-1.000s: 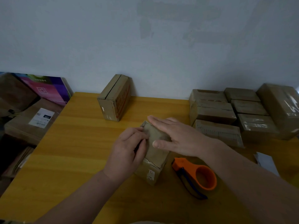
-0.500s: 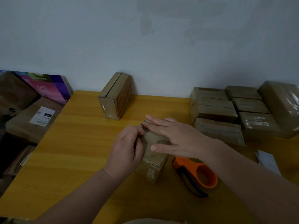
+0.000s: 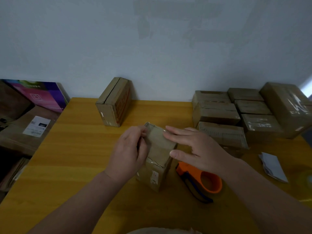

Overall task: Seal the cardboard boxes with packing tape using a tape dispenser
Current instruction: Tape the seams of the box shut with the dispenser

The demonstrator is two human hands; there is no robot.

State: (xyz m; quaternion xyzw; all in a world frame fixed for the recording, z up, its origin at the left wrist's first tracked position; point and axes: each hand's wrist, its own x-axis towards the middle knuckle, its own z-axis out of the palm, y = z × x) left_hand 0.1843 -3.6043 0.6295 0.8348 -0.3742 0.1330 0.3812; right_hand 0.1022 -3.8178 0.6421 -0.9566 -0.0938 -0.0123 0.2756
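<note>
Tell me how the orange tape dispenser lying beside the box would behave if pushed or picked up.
The tape dispenser lies flat on its side on the table, so a push would probably slide it, not roll it. Its moulded orange shell looks rigid and should keep shape in a grip. The open loop suggests an easy, light lift.

we log, on the yellow table (image 3: 76, 157): one small cardboard box (image 3: 160, 149), our right hand (image 3: 194, 149) flat on its top, our left hand (image 3: 128, 154) pinching its left edge; orange tape dispenser (image 3: 207, 181) just beside it on the right; upright box (image 3: 113, 102) behind; stacked boxes (image 3: 236, 112) far right
</note>
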